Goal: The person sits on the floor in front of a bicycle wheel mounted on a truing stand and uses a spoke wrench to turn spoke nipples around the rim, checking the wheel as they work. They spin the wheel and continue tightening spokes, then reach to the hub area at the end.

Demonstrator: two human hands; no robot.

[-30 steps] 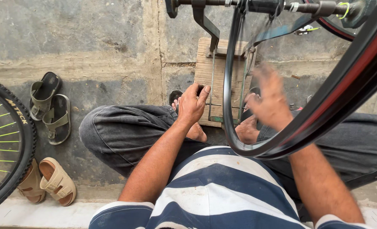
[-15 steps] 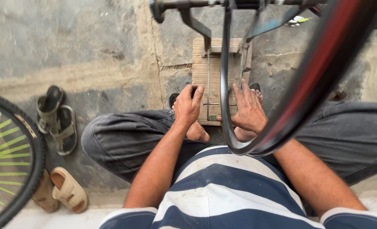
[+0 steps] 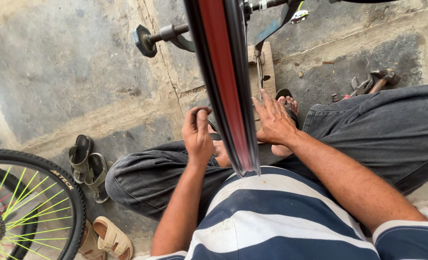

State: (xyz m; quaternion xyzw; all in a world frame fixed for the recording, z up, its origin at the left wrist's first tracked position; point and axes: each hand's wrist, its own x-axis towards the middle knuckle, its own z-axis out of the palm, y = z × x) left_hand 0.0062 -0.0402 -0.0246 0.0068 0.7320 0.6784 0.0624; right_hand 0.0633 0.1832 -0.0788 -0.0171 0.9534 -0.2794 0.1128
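A: Where's the bicycle rim?

B: Edge-on in the middle of the view, black with a red strip down its inner face, its axle sticking out to the left. It runs down between the two hands towards the striped shirt.

A: And the hands?

B: The left hand sits just left of the rim, fingers curled with the thumb up, pinching something dark I cannot make out. The right hand is on the other side, fingers spread and loose, right against the rim; whether it grips the rim or rests on the wooden block behind, I cannot tell.

A: Anything round about?

B: Dark sandals and tan ones on the concrete, beside a wheel with green spokes; a hammer and pliers lie near the right knee
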